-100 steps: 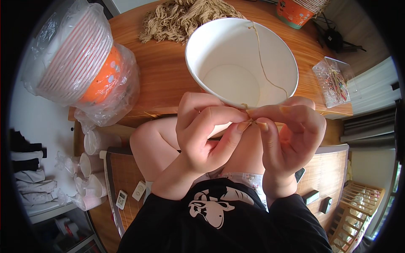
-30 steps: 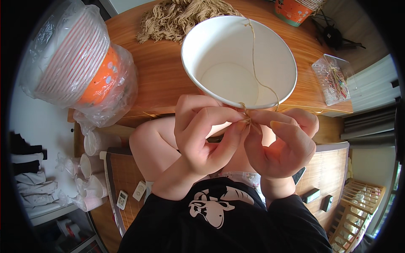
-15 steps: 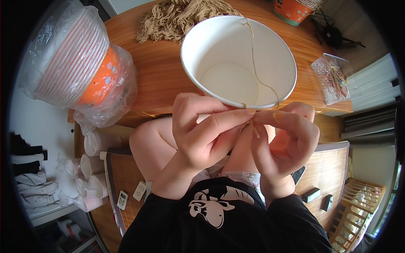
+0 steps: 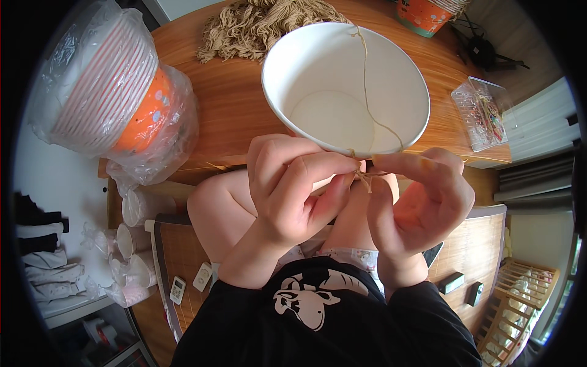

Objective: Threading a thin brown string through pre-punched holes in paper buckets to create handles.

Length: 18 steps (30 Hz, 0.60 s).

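A white paper bucket [image 4: 318,73] tilts toward me at the table's near edge, its mouth facing up. A thin tan string [image 4: 367,92] runs from the bucket's far rim down across its inside to the near rim. Just below that rim, my left hand [image 4: 290,183] pinches the string between thumb and forefinger, where a small loop or knot shows. Close beside it, my right hand [image 4: 422,199] has its thumb and forefinger on the string's other part, the remaining fingers curled. The exact crossing of the strands is too small to make out.
Tan cut strings [image 4: 257,30] lie heaped behind the bucket. A plastic-wrapped stack of orange-and-white buckets [image 4: 116,92] stands at left. Another orange bucket [image 4: 422,17] is at the far right, near a clear tray [image 4: 483,116] of small items. Wrapped buckets [image 4: 133,238] sit below the table.
My right hand has shifted slightly right, away from my left, with its thumb and forefinger drawn back. More of the string's knot shows between the hands. The bucket stays put.
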{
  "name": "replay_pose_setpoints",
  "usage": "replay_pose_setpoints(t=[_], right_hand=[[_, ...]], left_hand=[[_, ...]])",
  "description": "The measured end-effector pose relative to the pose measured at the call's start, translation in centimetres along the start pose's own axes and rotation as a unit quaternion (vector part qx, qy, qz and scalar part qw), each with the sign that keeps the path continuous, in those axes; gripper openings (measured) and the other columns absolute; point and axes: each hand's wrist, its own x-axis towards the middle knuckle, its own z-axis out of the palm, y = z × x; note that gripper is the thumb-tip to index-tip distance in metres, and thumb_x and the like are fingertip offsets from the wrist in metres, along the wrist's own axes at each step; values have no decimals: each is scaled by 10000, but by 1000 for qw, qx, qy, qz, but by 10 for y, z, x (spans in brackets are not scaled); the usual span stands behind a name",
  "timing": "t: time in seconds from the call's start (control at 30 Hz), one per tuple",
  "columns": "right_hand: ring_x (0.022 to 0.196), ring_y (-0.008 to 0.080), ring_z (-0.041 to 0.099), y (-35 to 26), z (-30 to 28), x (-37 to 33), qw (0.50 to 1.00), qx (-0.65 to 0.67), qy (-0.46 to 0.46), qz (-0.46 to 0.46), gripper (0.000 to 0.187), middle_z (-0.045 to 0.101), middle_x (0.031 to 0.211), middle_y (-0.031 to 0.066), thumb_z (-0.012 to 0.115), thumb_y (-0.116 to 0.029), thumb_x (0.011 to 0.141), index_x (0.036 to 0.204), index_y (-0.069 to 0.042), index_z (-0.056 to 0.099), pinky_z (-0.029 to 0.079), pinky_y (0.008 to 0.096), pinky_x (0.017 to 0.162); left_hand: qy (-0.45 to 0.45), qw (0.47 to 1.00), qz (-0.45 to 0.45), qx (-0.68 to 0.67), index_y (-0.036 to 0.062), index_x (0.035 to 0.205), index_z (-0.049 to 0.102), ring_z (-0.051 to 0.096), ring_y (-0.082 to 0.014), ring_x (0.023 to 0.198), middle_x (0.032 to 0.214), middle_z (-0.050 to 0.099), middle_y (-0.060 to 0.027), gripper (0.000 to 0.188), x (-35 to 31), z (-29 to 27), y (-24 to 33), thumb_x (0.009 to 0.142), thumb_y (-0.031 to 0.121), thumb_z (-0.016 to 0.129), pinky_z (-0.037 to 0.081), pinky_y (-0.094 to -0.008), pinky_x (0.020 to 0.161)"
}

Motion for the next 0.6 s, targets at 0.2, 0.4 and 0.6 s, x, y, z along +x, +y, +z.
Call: replay_pose_setpoints(t=[0.2, 0.4, 0.6], right_hand=[[855, 168, 479, -5, -2, 2, 998, -41, -37, 0, 440, 730, 932, -33, 777, 17, 606, 1027, -59, 677, 387, 283, 787], [869, 165, 487, -2, 0, -1, 999, -31, -27, 16, 413, 726, 923, -48, 790, 20, 628, 1015, -70, 679, 366, 287, 822], [860, 172, 502, -1, 0, 2, 1000, -8, -18, 16, 408, 723, 913, -18, 765, 87, 648, 1013, -59, 656, 404, 283, 775]], left_hand=[[3, 1000, -8, -3, 143, 890, 709, 557, -183, 794, 901, 619, 10, 254, 0, -1, 0, 669, 44, 788, 436, -309, 688], [-13, 1000, -24, -4, 142, 878, 703, 556, -190, 792, 890, 617, 9, 238, 1, -3, 2, 668, 69, 788, 436, -311, 688], [-11, 1000, 0, 4, 145, 873, 701, 555, -188, 782, 890, 617, 13, 209, 2, -4, 0, 692, 98, 794, 432, -312, 687]])
